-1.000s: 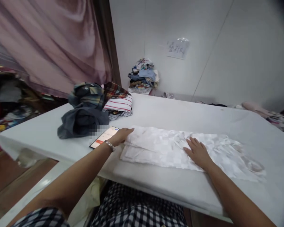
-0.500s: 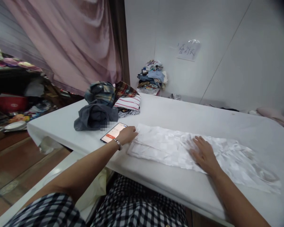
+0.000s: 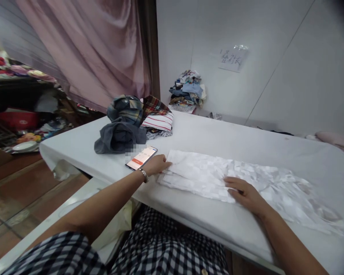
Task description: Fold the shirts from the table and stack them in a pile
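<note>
A white shirt (image 3: pixel 200 168) with a faint woven check lies in a long folded strip across the table. Its right end is crumpled, with what looks like a collar loop. At the strip's left end my left hand (image 3: pixel 156 165) has its fingers closed on the edge of the cloth. My right hand (image 3: pixel 248 194) rests on the middle of the shirt, fingers apart and pointing left. Just behind my left wrist lies a phone (image 3: pixel 141 157) with a lit screen.
The white-covered table (image 3: pixel 212 130) holds a grey bundled garment (image 3: pixel 119 135), a plaid shirt (image 3: pixel 126 109) and a red-striped garment (image 3: pixel 159 121) at the back left. Beyond it stand a clothes pile (image 3: pixel 189 89) and a wall with a paper sign (image 3: pixel 233 59). A pink curtain (image 3: pixel 103 46) hangs left.
My right hand has slid a little left and toward me over the shirt. My left hand stays at the left edge. The whole view has shifted slightly.
</note>
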Demonstrator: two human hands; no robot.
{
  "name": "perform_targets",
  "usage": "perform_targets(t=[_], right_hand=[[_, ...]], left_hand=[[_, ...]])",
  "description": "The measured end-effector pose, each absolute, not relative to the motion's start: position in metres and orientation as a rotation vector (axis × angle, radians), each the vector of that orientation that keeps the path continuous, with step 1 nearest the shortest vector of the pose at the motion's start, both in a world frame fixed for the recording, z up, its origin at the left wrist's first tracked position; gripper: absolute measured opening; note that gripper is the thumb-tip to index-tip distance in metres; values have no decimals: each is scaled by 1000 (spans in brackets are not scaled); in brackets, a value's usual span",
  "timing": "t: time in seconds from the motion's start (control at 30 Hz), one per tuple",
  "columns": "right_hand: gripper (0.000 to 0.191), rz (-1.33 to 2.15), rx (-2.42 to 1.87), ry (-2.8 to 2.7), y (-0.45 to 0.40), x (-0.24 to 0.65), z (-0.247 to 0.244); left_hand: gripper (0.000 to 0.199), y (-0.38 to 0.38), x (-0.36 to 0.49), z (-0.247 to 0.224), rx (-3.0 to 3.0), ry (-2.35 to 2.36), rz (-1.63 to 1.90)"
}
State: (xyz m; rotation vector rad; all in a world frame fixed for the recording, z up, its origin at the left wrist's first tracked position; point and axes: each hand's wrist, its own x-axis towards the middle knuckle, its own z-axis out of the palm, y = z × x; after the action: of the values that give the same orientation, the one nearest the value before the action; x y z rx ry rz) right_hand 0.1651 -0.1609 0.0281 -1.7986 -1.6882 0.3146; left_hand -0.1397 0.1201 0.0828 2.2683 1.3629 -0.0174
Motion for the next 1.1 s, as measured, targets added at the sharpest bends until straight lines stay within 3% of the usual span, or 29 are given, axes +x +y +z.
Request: perform_targets(t=[0.1,0.2,0.4,0.63,0.8,0.97,1.1], right_hand=[[34,200,-1788,-1592,-160,166,28],[38,-82,-1884,-1536,-156,171,22],[46,-13,-2268,-1705,-150,173,7],[48,9,-2290,-1681,-150,156,30],[50,256,-2254,-1732,-149,149,36],[44,123,-1982,-1473,-149,161,28],[41,133,-1796,-1074,-152,168,28]], left_hand=[[54,117,-141,82,2412,1427,-58],[58,112,-136,81,2515,1424,-132],[40,108,-120,80,2519,1331,-124],[15,110,-117,83,2397,1257,44],[15,122,-118,77,2238,1276,138],[32,122,-107,110,2211,1260,319],[31,105,-71,157,2201,986,265]])
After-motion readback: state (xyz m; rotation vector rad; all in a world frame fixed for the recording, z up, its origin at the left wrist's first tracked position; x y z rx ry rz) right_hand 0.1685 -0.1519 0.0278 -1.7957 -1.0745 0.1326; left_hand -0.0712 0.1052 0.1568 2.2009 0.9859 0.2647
